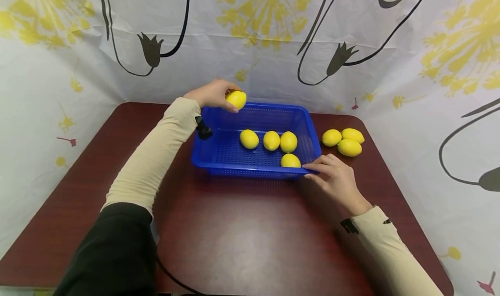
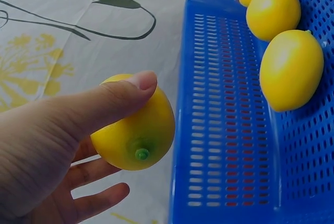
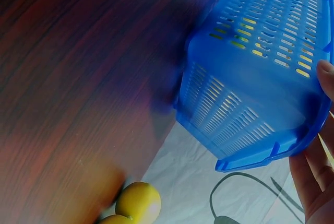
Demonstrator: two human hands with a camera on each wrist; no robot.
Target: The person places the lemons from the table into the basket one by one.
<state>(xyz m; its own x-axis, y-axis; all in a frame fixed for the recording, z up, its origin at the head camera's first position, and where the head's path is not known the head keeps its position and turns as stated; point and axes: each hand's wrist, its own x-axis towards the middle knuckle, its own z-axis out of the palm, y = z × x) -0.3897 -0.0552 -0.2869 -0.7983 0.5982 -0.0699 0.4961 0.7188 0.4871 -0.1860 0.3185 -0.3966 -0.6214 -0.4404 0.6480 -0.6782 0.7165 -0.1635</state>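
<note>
My left hand [image 1: 212, 94] grips a yellow lemon [image 1: 236, 100] above the back left rim of a blue perforated basket [image 1: 250, 171]. In the left wrist view the thumb lies over this held lemon [image 2: 136, 135], whose green stem nub faces the camera. Inside the basket are several lemons, among them one at the left [image 1: 249, 139] and one by the front wall [image 1: 291, 160]. My right hand [image 1: 337, 179] pinches the basket's front right corner, thumb outside and fingers over the rim, as the right wrist view also shows the hand [image 3: 318, 172] there.
Three lemons [image 1: 349, 147] lie grouped on the dark red table [image 1: 250, 235] to the right of the basket. Behind the table hangs a white patterned cloth [image 1: 250, 57]. A black cable [image 1: 175, 278] runs along the table's front by the left sleeve.
</note>
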